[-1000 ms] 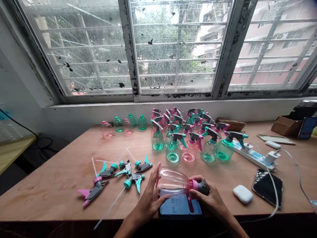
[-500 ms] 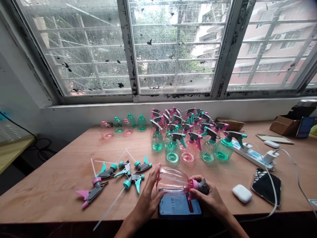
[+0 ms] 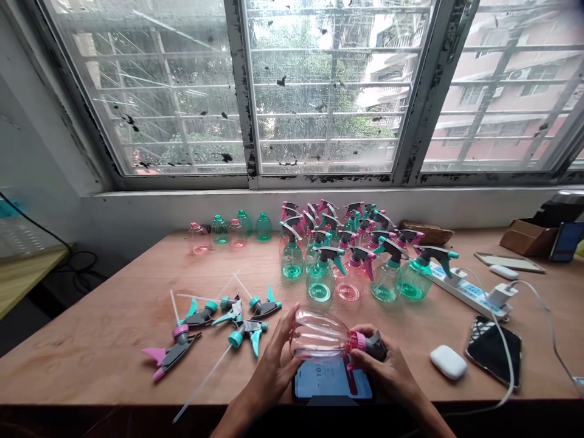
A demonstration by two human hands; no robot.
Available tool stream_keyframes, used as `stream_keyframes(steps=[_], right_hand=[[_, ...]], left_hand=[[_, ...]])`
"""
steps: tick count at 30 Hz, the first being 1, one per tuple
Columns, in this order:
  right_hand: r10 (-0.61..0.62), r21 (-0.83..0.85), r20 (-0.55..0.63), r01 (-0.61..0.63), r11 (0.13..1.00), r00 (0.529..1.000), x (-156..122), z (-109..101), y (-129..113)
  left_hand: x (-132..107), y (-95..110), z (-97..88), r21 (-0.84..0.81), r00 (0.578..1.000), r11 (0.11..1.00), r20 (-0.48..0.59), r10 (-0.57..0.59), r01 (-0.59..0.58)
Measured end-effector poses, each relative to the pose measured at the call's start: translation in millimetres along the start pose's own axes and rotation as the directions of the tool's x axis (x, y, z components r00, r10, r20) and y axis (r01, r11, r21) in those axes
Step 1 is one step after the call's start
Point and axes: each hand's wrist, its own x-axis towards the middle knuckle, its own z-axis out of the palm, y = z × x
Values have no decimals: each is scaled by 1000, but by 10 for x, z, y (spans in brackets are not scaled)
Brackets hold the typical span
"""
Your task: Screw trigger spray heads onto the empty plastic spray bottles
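A clear pink spray bottle (image 3: 319,333) lies sideways between my hands, above a lit phone (image 3: 310,383) at the table's front edge. My left hand (image 3: 276,359) is closed around the bottle's base end. My right hand (image 3: 383,359) grips the grey and pink spray head (image 3: 367,344) at the neck, its fingers partly hidden behind it. To the left lie several loose spray heads with tubes, among them a pink one (image 3: 176,350) and a teal one (image 3: 249,331). Behind my hands stand several assembled green and pink spray bottles (image 3: 320,285).
Several bottles without heads, one of them green (image 3: 263,227), stand at the back left. On the right are a white earbud case (image 3: 448,362), a dark phone (image 3: 495,350), a power strip (image 3: 469,292) with cables, and a cardboard box (image 3: 524,236). Windows line the back.
The view has shifted slightly. Both hands keep nearly the same hold on the pink spray bottle, with no clear movement of it.
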Motion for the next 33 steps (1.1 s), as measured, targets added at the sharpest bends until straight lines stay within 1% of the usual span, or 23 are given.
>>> stream_keyframes(steps=[3, 6, 8, 11, 13, 18, 20, 24, 26, 31, 33], right_hand=[[-24, -16, -3, 24, 1000, 1000, -2, 6, 2], [-40, -43, -5, 39, 998, 999, -4, 2, 13], [-39, -43, -2, 39, 998, 999, -1, -6, 18], [-48, -44, 8, 48, 998, 999, 10, -15, 23], [-60, -65, 13, 60, 996, 998, 18, -14, 33], [-65, -88, 7, 65, 994, 998, 15, -18, 71], [-56, -83, 2, 56, 995, 998, 10, -27, 75], [-49, -64, -8, 49, 997, 999, 13, -35, 64], [-42, -56, -11, 42, 998, 999, 16, -26, 55], [-35, -43, -29, 33, 999, 999, 7, 3, 15], [-43, -58, -35, 41, 997, 998, 3, 5, -2]], left_hand=[[15, 7, 10, -40, 1000, 999, 23, 19, -18], [35, 8, 13, -91, 999, 996, 45, -5, 9], [37, -9, 12, -78, 999, 997, 44, -20, 24], [26, -42, 10, -27, 1000, 1000, 21, 5, -5], [20, -43, 9, -21, 1000, 1000, 24, 13, -13], [30, 40, 4, -127, 996, 990, 68, -53, 61], [36, 60, 2, -119, 995, 990, 73, -62, 71], [30, 42, 7, -32, 999, 999, 38, 9, -8], [23, 31, 10, -17, 999, 999, 23, 31, -30], [15, 36, 6, -98, 997, 995, 82, -15, 23], [12, 29, 2, -101, 996, 994, 86, -27, 36]])
